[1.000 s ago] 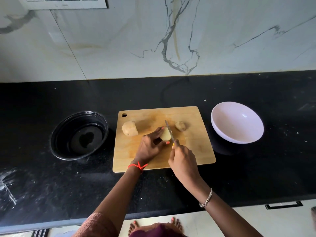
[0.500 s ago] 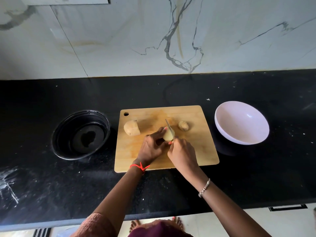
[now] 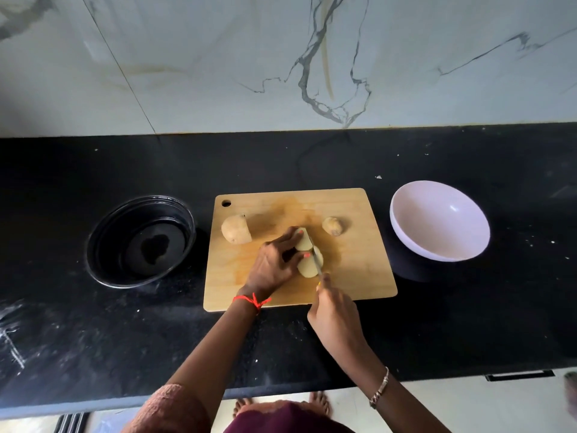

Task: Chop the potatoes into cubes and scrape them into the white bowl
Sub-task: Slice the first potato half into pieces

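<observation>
Pale cut potato [image 3: 307, 266] lies mid-way on the rectangular wooden chopping board [image 3: 359, 276], the left hand [image 3: 271, 267] clamping it steady so the right hand [image 3: 335, 314], wrapped round the slim steel knife [image 3: 318, 264], slices cleanly.

One wooden cutting board [image 3: 359, 245], one white bowl [image 3: 437, 223], one black round dish [image 3: 140, 242], one knife [image 3: 317, 260], three potatoes: potato half [image 3: 235, 233], small potato [image 3: 332, 225], cut potato [image 3: 307, 266], two hands: left hand [image 3: 271, 264], right hand [image 3: 335, 314], two wrist bands: red thread [image 3: 253, 300], metal bracelet [image 3: 379, 390]
</observation>
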